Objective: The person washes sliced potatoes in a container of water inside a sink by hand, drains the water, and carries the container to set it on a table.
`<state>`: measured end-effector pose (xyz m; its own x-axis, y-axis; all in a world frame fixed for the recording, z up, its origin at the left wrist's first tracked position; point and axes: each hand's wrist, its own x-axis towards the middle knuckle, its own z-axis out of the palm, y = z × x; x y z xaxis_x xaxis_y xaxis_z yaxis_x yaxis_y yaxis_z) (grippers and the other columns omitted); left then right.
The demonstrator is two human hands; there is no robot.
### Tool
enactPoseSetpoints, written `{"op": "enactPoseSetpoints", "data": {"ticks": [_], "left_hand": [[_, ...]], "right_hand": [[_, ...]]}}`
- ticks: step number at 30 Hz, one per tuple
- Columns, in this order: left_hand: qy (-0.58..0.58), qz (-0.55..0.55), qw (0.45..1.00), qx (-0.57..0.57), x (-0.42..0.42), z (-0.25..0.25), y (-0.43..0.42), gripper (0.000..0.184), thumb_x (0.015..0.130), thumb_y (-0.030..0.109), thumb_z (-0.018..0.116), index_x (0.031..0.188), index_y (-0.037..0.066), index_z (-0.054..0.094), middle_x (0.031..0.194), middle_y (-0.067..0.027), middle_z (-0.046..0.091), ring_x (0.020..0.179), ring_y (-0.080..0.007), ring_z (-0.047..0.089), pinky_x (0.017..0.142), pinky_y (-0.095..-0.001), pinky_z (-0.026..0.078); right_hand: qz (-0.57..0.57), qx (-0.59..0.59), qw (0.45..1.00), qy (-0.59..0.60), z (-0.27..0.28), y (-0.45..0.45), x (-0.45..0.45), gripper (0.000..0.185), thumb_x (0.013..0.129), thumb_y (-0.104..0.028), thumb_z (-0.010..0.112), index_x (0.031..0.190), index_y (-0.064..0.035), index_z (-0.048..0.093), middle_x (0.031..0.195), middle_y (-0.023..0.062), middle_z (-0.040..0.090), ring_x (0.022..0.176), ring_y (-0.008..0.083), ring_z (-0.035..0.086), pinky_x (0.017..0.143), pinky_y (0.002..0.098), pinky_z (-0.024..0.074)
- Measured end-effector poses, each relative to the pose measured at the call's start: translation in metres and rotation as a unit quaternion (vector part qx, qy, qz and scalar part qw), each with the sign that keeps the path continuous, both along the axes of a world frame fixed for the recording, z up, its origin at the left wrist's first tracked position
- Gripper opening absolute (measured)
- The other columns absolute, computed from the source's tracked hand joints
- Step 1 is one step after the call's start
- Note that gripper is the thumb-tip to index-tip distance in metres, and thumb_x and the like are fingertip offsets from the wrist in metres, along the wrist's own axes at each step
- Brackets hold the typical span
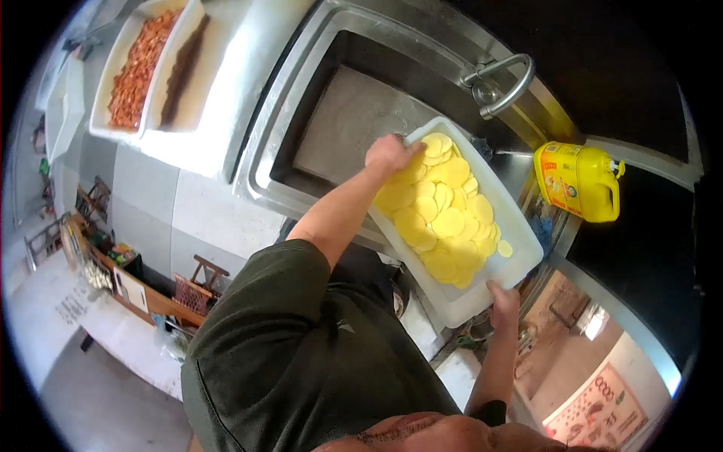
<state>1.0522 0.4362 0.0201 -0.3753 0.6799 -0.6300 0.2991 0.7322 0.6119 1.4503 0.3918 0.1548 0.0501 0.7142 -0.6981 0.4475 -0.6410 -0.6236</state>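
A white plastic tub (520, 248) of thin, round yellow slices (448, 222) is tilted at the sink's edge. My left hand (392, 153) is closed over the rim at its upper left, beside the slices. At the opposite end, my right hand (503, 301) grips the lower right corner, its thumb against the outer wall and its other fingers mostly hidden. Slices lie heaped toward the left side, with one apart near the right end. Past the tub is a metal sink (361, 124) with a wet bottom.
A curved faucet (520, 94) stands at the sink's far edge, near a yellow jug (578, 181). At upper left, a white container (102, 113) of orange-red pieces sits beside another with brownish liquid. Wooden chairs (197, 285) and a long counter (128, 335) lie at lower left.
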Motion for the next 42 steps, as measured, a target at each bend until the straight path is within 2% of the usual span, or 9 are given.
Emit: {"op": "enactPoseSetpoints", "data": {"ticks": [3, 6, 9, 14, 17, 26, 30, 35, 42], "left_hand": [[-0.043, -0.055, 0.998, 0.001, -0.029, -0.003, 0.008, 0.073, 0.080, 0.066, 0.054, 0.117, 0.004, 0.063, 0.111, -0.0198, 0.066, 0.106, -0.0346, 0.062, 0.091, -0.0427, 0.049], [-0.056, -0.121, 0.991, 0.006, -0.050, 0.002, 0.012, 0.073, 0.080, 0.067, 0.052, 0.116, 0.004, 0.064, 0.108, -0.0190, 0.066, 0.104, -0.0347, 0.062, 0.089, -0.0428, 0.049], [-0.034, -0.159, 0.987, 0.004, -0.051, 0.003, 0.023, 0.067, 0.081, 0.064, 0.055, 0.114, 0.007, 0.065, 0.110, -0.0177, 0.066, 0.104, -0.0335, 0.062, 0.089, -0.0422, 0.049], [-0.001, -0.200, 0.980, 0.022, -0.057, 0.015, 0.021, 0.066, 0.080, 0.064, 0.055, 0.114, 0.008, 0.065, 0.110, -0.0170, 0.067, 0.105, -0.0325, 0.063, 0.089, -0.0425, 0.050], [-0.004, -0.206, 0.978, 0.010, -0.058, 0.012, 0.023, 0.075, 0.077, 0.069, 0.053, 0.112, 0.003, 0.065, 0.106, -0.0221, 0.066, 0.103, -0.0363, 0.062, 0.089, -0.0423, 0.049], [0.053, -0.210, 0.975, 0.038, -0.058, -0.006, 0.014, 0.066, 0.085, 0.062, 0.049, 0.118, 0.006, 0.061, 0.107, -0.0190, 0.067, 0.103, -0.0340, 0.062, 0.090, -0.0429, 0.049], [0.023, -0.212, 0.970, 0.116, -0.066, -0.009, -0.001, 0.073, 0.085, 0.062, 0.048, 0.130, 0.004, 0.051, 0.123, -0.0227, 0.058, 0.117, -0.0362, 0.054, 0.099, -0.0424, 0.044], [0.106, -0.284, 0.882, 0.362, -0.074, -0.031, -0.049, 0.090, 0.082, 0.063, 0.053, 0.144, 0.001, 0.032, 0.150, -0.0254, 0.028, 0.138, -0.0419, 0.029, 0.113, -0.0465, 0.026], [0.199, -0.411, 0.807, 0.375, -0.064, -0.029, -0.052, 0.102, 0.077, 0.068, 0.055, 0.148, 0.002, 0.025, 0.154, -0.0241, 0.018, 0.143, -0.0402, 0.017, 0.115, -0.0547, 0.013]], "right_hand": [[-0.042, 0.035, 0.995, -0.085, 0.001, -0.036, -0.033, 0.049, 0.077, -0.007, 0.068, 0.123, 0.0051, 0.054, 0.112, 0.0110, 0.061, 0.096, 0.0243, 0.059, 0.084, 0.0363, 0.0474], [-0.197, 0.029, 0.980, -0.003, 0.001, -0.082, -0.054, 0.044, 0.076, -0.007, 0.068, 0.116, 0.0053, 0.057, 0.107, 0.0108, 0.062, 0.093, 0.0239, 0.060, 0.082, 0.0352, 0.0481], [-0.176, 0.098, 0.979, -0.026, -0.033, -0.113, -0.037, 0.038, 0.078, -0.010, 0.069, 0.114, -0.0011, 0.060, 0.107, 0.0084, 0.064, 0.103, 0.0259, 0.059, 0.089, 0.0363, 0.0461], [-0.348, 0.073, 0.908, 0.224, -0.013, -0.116, -0.087, 0.049, 0.085, -0.008, 0.063, 0.132, -0.0060, 0.048, 0.126, 0.0092, 0.055, 0.117, 0.0279, 0.053, 0.099, 0.0418, 0.0426], [-0.324, -0.003, 0.910, 0.259, -0.018, -0.124, -0.078, 0.054, 0.085, -0.002, 0.057, 0.137, -0.0065, 0.041, 0.132, 0.0094, 0.050, 0.119, 0.0273, 0.051, 0.101, 0.0423, 0.0429], [-0.225, 0.079, 0.944, 0.229, -0.009, -0.137, -0.107, 0.074, 0.071, -0.005, 0.058, 0.140, -0.0033, 0.032, 0.129, 0.0133, 0.051, 0.121, 0.0295, 0.050, 0.100, 0.0423, 0.0441], [-0.232, 0.094, 0.940, 0.232, -0.007, -0.142, -0.111, 0.073, 0.071, 0.005, 0.053, 0.140, -0.0052, 0.033, 0.129, 0.0134, 0.050, 0.122, 0.0303, 0.050, 0.099, 0.0432, 0.0445], [-0.221, 0.106, 0.950, 0.194, 0.005, -0.138, -0.126, 0.072, 0.070, -0.001, 0.056, 0.139, -0.0007, 0.033, 0.129, 0.0141, 0.051, 0.122, 0.0300, 0.050, 0.100, 0.0431, 0.0438], [-0.196, 0.111, 0.951, 0.213, 0.011, -0.142, -0.132, 0.067, 0.073, 0.005, 0.055, 0.137, -0.0012, 0.036, 0.127, 0.0123, 0.049, 0.122, 0.0278, 0.048, 0.102, 0.0411, 0.0400]]}}
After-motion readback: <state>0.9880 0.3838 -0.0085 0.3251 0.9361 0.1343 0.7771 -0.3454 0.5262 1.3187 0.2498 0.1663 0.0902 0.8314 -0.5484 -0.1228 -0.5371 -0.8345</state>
